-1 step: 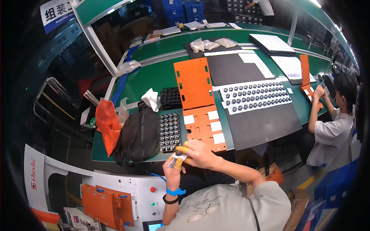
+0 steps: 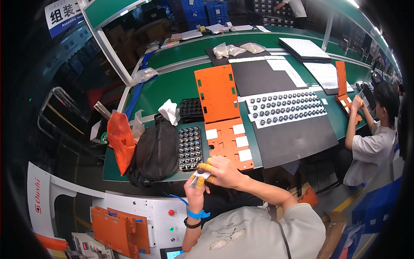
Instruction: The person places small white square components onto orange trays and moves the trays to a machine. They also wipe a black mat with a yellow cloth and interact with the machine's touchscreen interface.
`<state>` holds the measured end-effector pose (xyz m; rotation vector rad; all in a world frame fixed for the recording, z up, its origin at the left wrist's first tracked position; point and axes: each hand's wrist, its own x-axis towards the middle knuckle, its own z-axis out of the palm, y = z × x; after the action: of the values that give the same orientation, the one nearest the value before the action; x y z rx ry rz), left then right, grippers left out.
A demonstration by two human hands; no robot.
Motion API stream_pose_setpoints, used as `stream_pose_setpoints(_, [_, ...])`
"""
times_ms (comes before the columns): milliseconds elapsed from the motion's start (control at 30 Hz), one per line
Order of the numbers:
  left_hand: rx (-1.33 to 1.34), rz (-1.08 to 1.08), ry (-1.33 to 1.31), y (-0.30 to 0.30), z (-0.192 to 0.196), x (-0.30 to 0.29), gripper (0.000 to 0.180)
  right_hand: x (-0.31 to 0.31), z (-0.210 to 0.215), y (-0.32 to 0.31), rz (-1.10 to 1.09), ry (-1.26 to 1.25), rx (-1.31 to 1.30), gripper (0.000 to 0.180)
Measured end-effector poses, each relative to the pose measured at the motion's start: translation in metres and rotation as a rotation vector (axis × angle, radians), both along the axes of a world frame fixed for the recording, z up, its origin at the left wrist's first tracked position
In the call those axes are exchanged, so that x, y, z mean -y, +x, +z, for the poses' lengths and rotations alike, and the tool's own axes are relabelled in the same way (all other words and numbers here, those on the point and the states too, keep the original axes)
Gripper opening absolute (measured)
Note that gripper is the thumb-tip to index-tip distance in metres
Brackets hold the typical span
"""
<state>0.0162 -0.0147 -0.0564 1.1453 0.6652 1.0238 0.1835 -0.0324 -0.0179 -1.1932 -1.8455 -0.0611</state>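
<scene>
Grasps a small dark cylindrical part (image 2: 200,171), with a white slip (image 2: 207,175) against it, in the left hand (image 2: 194,192), by the near edge of the green tabletop (image 2: 172,93). Curls the right hand (image 2: 225,172) against them; cannot tell whether gripping part or slip. Faces a black tray (image 2: 201,144) of round parts (image 2: 186,146) just beyond, between a black backpack (image 2: 156,149) and, rightward, an orange hinged fixture (image 2: 220,149).

Green workbench (image 2: 172,86), ceiling strip lights (image 2: 353,3), grey floor (image 2: 331,199) with yellow line (image 2: 346,203)
</scene>
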Motion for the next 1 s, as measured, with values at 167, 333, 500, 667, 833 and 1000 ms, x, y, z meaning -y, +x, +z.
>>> stream_pose_setpoints(167, [-0.025, 0.099, 0.048, 0.025, 0.009, -0.002, 0.034, 0.001, -0.002, 0.019, -0.091, 0.015, -0.094, 0.033])
stream_pose_setpoints(333, [-0.207, 0.136, 0.190, 0.031, 0.007, -0.020, 0.030, 0.008, -0.011, 0.032, -0.079, -0.050, -0.089, 0.024])
stream_pose_setpoints(500, [-0.254, 0.026, 0.165, 0.043, 0.008, -0.024, 0.023, 0.015, -0.027, 0.044, -0.098, -0.232, -0.216, 0.029])
stream_pose_setpoints(667, [-0.351, 0.021, 0.277, 0.058, 0.010, -0.026, 0.021, 0.019, -0.044, 0.048, -0.093, -0.288, -0.423, 0.035])
stream_pose_setpoints(833, [-0.476, 0.051, 0.450, 0.072, -0.004, -0.036, 0.023, 0.022, -0.053, 0.058, -0.238, -0.518, -0.388, 0.037])
stream_pose_setpoints(1000, [-0.643, 0.157, 0.539, 0.077, -0.002, -0.062, 0.024, 0.019, -0.067, 0.058, -0.236, -0.416, -0.345, 0.033])
